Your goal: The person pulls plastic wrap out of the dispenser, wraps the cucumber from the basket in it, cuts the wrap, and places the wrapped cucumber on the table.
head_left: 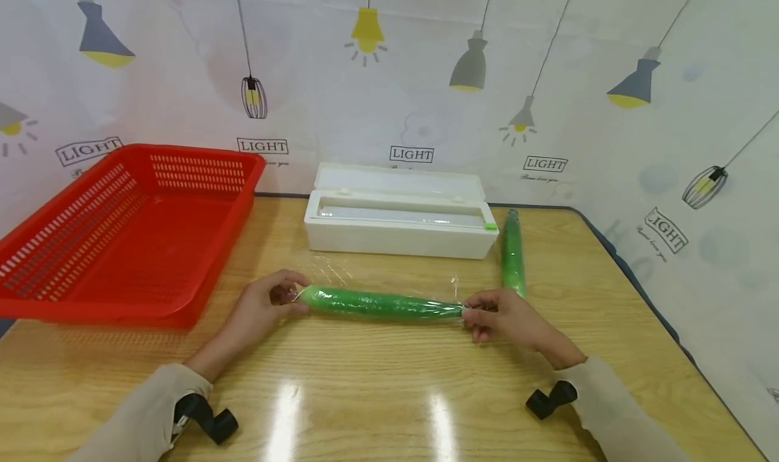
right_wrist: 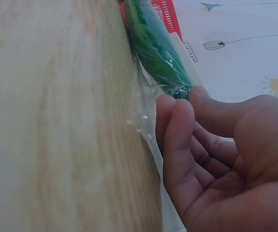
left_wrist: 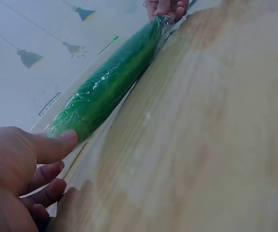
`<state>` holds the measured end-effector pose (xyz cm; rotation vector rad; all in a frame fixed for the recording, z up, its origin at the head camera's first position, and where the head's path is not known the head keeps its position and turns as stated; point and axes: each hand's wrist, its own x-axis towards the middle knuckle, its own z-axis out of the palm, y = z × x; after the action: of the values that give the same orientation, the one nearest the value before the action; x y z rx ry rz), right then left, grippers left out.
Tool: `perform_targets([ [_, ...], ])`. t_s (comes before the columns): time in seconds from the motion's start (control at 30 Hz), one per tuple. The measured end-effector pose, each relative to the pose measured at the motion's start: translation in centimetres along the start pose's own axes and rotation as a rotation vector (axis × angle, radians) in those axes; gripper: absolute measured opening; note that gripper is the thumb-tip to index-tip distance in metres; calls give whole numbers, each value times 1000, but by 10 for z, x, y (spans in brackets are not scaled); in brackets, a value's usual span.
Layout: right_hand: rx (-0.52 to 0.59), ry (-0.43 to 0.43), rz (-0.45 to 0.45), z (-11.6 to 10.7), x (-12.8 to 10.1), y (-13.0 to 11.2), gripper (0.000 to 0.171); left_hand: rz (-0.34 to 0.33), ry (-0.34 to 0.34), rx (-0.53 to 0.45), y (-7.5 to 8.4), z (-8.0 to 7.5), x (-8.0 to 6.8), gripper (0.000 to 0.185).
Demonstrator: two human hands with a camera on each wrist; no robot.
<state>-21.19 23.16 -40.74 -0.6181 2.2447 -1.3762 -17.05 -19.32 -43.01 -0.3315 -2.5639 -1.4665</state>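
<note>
A long green cucumber point(head_left: 380, 304) wrapped in clear cling film lies crosswise in front of me, between both hands. My left hand point(head_left: 258, 306) pinches its paler left end between thumb and fingers. At the darker, tapered right end, my right hand point(head_left: 505, 318) pinches the gathered film. The right wrist view shows the thumb and fingertips of the right hand point(right_wrist: 235, 145) closed on that twisted tip, with loose film point(right_wrist: 146, 106) hanging beside it. Film clings tightly and shines along the cucumber point(left_wrist: 112, 79) in the left wrist view.
Behind the cucumber stands a white cling film box point(head_left: 395, 237) with its lid raised and a green slider at its right end. A second wrapped cucumber point(head_left: 513, 252) lies right of it. A red plastic basket point(head_left: 122, 311) occupies the left side. A printed backdrop point(head_left: 420, 110) borders the table.
</note>
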Motion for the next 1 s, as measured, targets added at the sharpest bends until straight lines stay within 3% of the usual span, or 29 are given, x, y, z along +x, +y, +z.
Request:
perform_targets([
  [0.17, 40, -4, 17, 1, 0, 3, 25, -14, -20, -9, 0, -1, -3, 31],
  [0.47, -31, -69, 23, -2, -3, 2, 29, -4, -156, -64, -1, -8, -1, 24],
  [0.7, -99, -96, 8, -4, -4, 1, 32, -34, -208, -6, -1, -11, -1, 22],
  [1.0, -104, -118, 22, -4, -3, 3, 36, -18, -280, 120, 1, -15, -1, 19],
])
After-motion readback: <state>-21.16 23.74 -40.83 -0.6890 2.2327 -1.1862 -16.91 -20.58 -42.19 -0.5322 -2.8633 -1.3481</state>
